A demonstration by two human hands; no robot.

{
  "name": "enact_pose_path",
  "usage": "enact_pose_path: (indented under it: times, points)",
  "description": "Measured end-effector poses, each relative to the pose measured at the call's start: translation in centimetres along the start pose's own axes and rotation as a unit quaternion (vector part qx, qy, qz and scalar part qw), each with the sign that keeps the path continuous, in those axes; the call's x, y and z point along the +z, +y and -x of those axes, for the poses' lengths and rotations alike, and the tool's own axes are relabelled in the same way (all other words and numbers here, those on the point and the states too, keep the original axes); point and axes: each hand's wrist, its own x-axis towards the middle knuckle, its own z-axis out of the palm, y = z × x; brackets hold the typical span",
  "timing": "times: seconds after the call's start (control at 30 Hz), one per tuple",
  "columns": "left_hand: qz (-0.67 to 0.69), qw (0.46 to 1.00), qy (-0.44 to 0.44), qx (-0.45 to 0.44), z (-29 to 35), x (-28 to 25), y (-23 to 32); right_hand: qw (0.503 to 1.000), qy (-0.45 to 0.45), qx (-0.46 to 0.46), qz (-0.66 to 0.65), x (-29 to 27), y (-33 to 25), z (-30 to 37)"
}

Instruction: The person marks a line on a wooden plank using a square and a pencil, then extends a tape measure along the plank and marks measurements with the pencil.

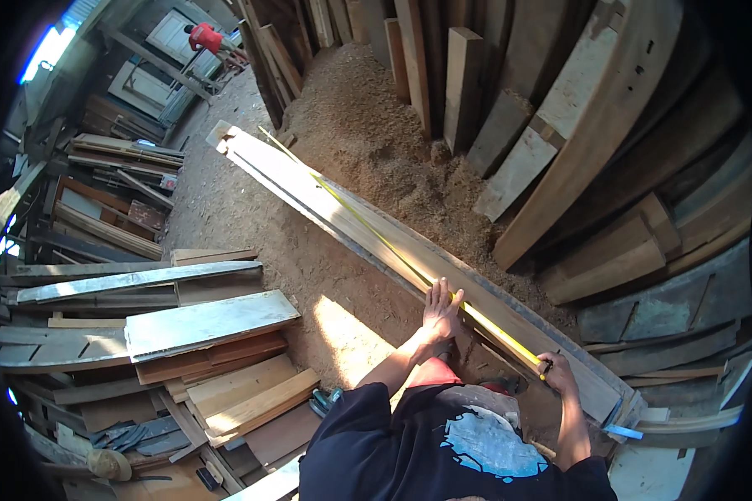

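Note:
A long pale plank [368, 213] runs diagonally from the far left to the near right in front of me. Along it stretches the yellow blade of a tape measure [501, 336], its far end reaching past the plank's top edge. My right hand [561, 374] grips the dark tape case near the plank's near end. Further up, my left hand [440, 313] is closed at the blade over the plank's near edge, its fingertips partly hiding the tape. A small light-blue object [623, 432] sits by the plank's near end.
Upright boards [464, 88] lean along the right and back, above a sawdust heap [359, 108]. Stacked planks [209, 321] fill the left side, with a teal tool [324, 401] beside them. Far off, a person in red [205, 37] bends over.

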Motion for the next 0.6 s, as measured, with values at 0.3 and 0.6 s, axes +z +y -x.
enact_pose_path:
  times: [0.3,0.6]
  points:
    - [0.543,0.658,0.097,-0.513,-5.6,-3.4,-9.1,0.997,-0.034,0.031,-0.055,6.1,-7.3,-3.6]
    - [0.694,0.502,0.135,-0.498,-9.5,-6.3,-15.3,0.951,-0.207,0.06,-0.221,8.6,-13.6,-3.7]
